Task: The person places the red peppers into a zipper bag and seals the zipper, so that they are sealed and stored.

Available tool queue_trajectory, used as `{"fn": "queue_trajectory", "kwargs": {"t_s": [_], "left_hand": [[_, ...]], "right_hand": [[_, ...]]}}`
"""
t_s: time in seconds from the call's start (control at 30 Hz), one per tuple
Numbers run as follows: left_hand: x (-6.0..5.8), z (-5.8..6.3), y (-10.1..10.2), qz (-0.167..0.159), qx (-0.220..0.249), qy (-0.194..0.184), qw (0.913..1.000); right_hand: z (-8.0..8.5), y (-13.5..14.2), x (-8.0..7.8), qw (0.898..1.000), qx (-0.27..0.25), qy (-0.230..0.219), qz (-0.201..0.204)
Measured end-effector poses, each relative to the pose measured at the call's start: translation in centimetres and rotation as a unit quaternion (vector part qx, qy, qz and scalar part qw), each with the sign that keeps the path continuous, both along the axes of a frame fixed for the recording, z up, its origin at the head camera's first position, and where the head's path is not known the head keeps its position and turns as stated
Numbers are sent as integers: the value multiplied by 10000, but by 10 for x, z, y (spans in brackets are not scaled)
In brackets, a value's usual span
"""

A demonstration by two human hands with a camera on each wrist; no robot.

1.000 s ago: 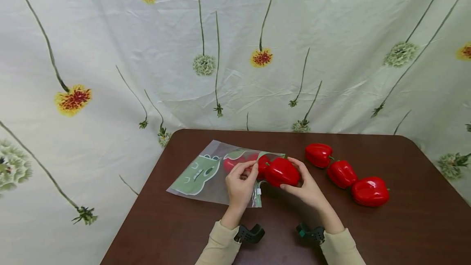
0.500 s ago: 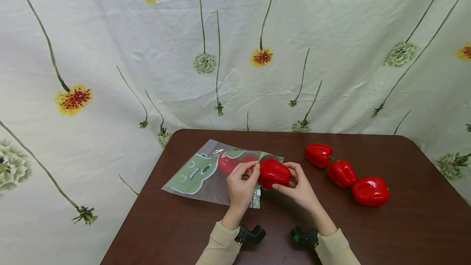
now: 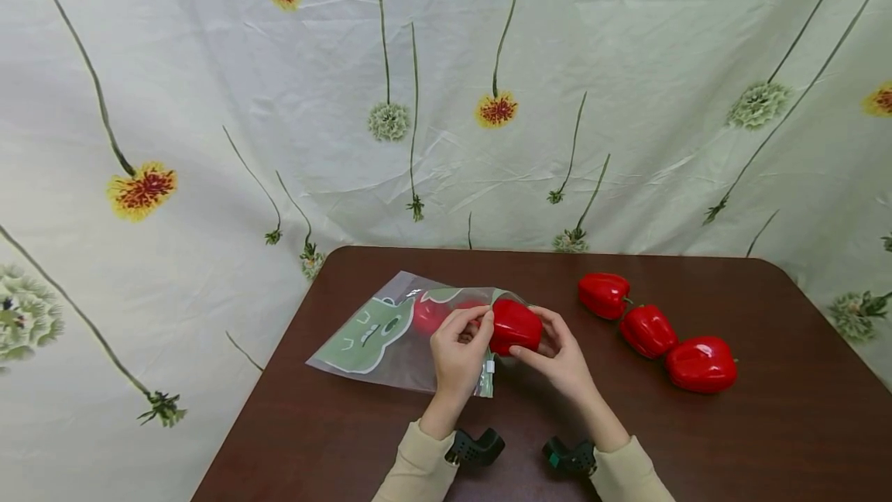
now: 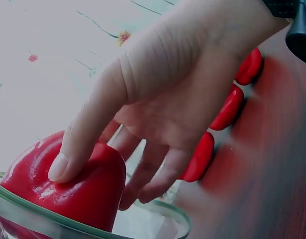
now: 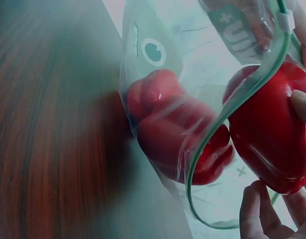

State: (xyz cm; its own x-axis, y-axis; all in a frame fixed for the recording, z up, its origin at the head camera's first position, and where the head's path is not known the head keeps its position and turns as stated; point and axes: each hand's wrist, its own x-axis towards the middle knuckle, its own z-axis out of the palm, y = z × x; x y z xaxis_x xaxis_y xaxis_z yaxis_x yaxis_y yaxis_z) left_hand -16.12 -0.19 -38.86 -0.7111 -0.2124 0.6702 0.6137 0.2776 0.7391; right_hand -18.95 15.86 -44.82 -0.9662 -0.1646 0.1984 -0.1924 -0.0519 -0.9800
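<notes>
In the head view a clear zip bag (image 3: 407, 374) with a green cartoon print lies across the table's middle left. My left hand (image 3: 456, 355) pinches the bag's mouth edge. My right hand (image 3: 564, 359) grips a red bell pepper (image 3: 517, 328), partly inside the mouth; in the left wrist view the right thumb (image 4: 68, 159) presses on this pepper and the green zip rim (image 4: 53, 216) passes around it. Two more red peppers lie inside the bag, a front one (image 5: 177, 144) and a rear one (image 5: 155, 92). The white slider (image 5: 284, 21) sits on the zip.
To the right on the dark brown table (image 3: 787, 424) are three loose red bell peppers: a far one (image 3: 603, 295), a middle one (image 3: 649, 330) and a near one (image 3: 701, 364). A flower-printed cloth (image 3: 446, 177) hangs behind the table.
The right hand has moved left with the pepper, from outside the bag into its mouth. The left hand keeps pinching the edge, and the bag has shifted slightly.
</notes>
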Motion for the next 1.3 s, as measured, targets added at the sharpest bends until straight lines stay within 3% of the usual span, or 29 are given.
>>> {"fn": "queue_trajectory", "kwargs": {"t_s": [0.23, 0.47, 0.73, 0.9, 1.03, 1.17, 1.3], "left_hand": [[2, 4, 0, -39, 2, 82, 10000], [3, 5, 1, -36, 43, 51, 10000], [4, 6, 2, -44, 43, -1, 10000], [4, 7, 2, -26, 20, 27, 10000], [4, 7, 3, 17, 15, 68, 10000], [4, 6, 3, 71, 7, 78, 9999], [4, 6, 3, 86, -3, 106, 9999]], "right_hand": [[-1, -7, 2, 9999, -17, 3, -125], [2, -13, 5, 9982, 130, 102, -579], [29, -17, 20, 9961, 372, 401, -687], [34, -19, 22, 9946, 506, 334, -846], [32, -20, 22, 9928, 573, 369, -985], [17, -20, 15, 9915, 568, 389, -1105], [3, -19, 9, 9906, 571, 711, -1018]]}}
